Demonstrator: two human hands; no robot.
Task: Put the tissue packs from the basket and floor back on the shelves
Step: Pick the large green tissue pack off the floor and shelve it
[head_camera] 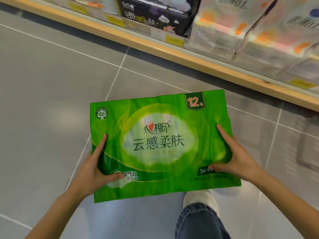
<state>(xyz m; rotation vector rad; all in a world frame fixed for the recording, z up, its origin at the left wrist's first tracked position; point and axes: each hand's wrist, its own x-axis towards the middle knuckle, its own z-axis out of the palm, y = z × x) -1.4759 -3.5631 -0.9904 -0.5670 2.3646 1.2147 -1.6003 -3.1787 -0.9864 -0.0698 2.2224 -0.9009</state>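
- While the green tissue pack (162,145) is being held mid-frame above the floor (51,83), the left hand (89,171) is clasping its left edge, fingers (101,144) wrapping it.
- The right hand (238,157) is clasping the right edge likewise.

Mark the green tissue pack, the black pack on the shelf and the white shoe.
green tissue pack (158,144): head view, centre of its printed top face.
black pack (151,21): head view, its front face.
white shoe (198,198): head view, its toe.
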